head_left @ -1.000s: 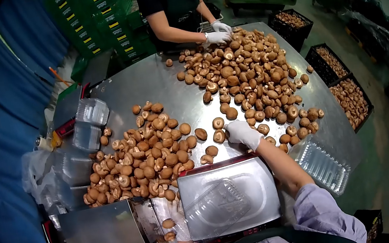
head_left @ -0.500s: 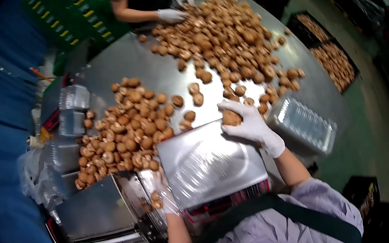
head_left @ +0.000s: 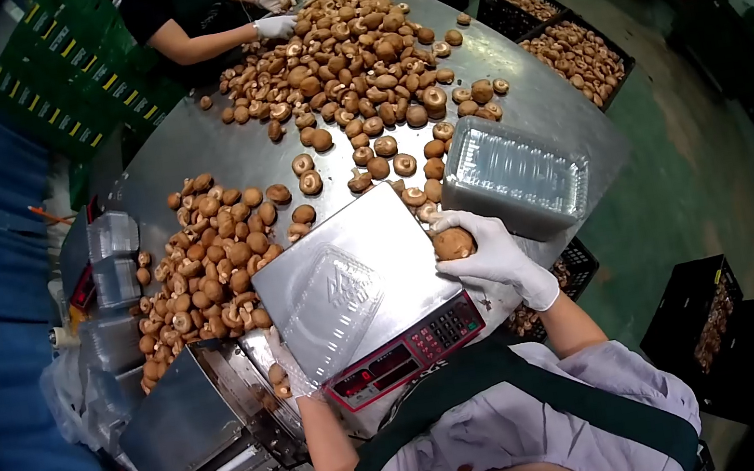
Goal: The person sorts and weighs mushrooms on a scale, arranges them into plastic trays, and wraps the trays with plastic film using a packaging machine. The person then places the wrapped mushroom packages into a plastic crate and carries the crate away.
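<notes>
Where the steel counter (head_left: 180,158) fills the middle of the view, it bears two mushroom heaps: a larger far heap (head_left: 342,65), with a co-worker's gloved hands (head_left: 276,26) at its edge, and a smaller left heap (head_left: 215,260). Stacked green crates (head_left: 71,76) stand beyond the counter at far left; contents not visible. Black crates, right side: the nearer crate (head_left: 619,83) and the crate behind it (head_left: 498,20) both hold mushrooms. Scale (head_left: 407,270) on near side, display and keypad facing the wearer. Nested clear trays (head_left: 514,171) stand right of the scale; further clear trays (head_left: 110,339) line the left heap's outer side. Single clear tray (head_left: 334,305) lies on the scale plate, metal visible through it. Right grip (head_left: 493,262): thumb and fingers closed around one large mushroom (head_left: 453,244), just beside the plate's right edge. Left grip (head_left: 291,365): at the tray's left edge; cannot tell whether it pinches.

Change, 1.0 s: right grip was out at the loose mushrooms beyond the scale; at 0.5 s it had the mushroom at the plate's far right corner. Tray remains on the plate, left grip beside it. View has swung; scale panel now fully shown.
</notes>
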Motion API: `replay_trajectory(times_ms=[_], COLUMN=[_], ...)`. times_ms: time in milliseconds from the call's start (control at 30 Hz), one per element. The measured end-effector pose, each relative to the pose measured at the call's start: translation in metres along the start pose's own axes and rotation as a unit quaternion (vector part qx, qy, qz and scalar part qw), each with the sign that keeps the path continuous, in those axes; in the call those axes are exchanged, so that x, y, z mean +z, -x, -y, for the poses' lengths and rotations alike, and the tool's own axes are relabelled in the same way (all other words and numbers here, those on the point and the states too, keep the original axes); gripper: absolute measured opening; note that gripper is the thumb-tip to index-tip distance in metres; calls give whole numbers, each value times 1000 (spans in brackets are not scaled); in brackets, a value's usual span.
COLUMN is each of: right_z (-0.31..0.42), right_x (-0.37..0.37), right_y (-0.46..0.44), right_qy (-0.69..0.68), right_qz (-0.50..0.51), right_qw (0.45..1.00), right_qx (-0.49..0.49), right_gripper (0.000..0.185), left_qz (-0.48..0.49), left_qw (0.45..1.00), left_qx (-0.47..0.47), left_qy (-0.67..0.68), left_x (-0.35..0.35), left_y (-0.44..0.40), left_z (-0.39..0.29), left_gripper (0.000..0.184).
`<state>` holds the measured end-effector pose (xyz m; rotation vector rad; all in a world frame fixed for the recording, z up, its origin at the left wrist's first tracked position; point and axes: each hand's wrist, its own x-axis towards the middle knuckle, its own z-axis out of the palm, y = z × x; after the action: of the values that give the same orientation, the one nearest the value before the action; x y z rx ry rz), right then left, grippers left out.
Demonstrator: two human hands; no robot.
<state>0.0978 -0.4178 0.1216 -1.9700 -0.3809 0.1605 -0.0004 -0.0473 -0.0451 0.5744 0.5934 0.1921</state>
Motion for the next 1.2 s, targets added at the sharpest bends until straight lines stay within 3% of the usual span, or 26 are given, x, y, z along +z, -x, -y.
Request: replay_trajectory(times_ms=[133,300,333,367,467,567,667,733,800,867,933,967,1000,1067,1133,1200], right_z=[-15,-29,-36,-63,-72,-75,-68,-23,-18,-1,-5,0,7,30,55,49], right_x=[-16,-62,-69,-74,-85,-81,-72,-65,-58,-52,-43,-41,-36,-27,-18,-4], right_y=[25,59,66,78,91,96,79,61,53,38,26,16,8,-11,-34,-60], right_qy=[30,111,182,230,383,434,354,306,247,242,188,184,154,102,72,94], right_qz=[18,211,236,234,263,200,253,258,212,226,185,208,197,188,194,201], right_qw=[999,965,946,937,854,851,866,888,940,935,965,961,968,976,978,975], right_qx=[4,104,129,119,235,219,245,228,102,124,-1,3,11,31,38,8], right_gripper=[44,40,40,44,49,45,43,43,49,45,38,38,37,38,36,35], left_qz=[20,22,27,34,52,61,47,47,38,43,2,24,-55,-112,-152,-232], left_qw=[1000,999,998,996,993,991,986,988,993,994,991,995,985,957,956,961], left_qx=[17,41,49,77,99,111,144,138,112,104,129,90,149,236,244,147], left_qy=[9,11,13,-9,-30,-42,-69,-54,-13,-11,-36,-36,-71,-129,-53,-33], left_x=[-22,-13,-7,3,-17,-22,-18,-26,-38,-21,-8,-8,-11,-25,-22,-14], left_y=[-19,-16,-14,-7,-18,-22,-19,-26,-32,-25,-15,-7,-5,6,39,70], left_z=[4,4,4,3,4,5,7,8,11,10,11,9,14,23,19,9], left_gripper=[34,33,33,34,37,41,42,42,41,41,45,47,49,48,43,32])
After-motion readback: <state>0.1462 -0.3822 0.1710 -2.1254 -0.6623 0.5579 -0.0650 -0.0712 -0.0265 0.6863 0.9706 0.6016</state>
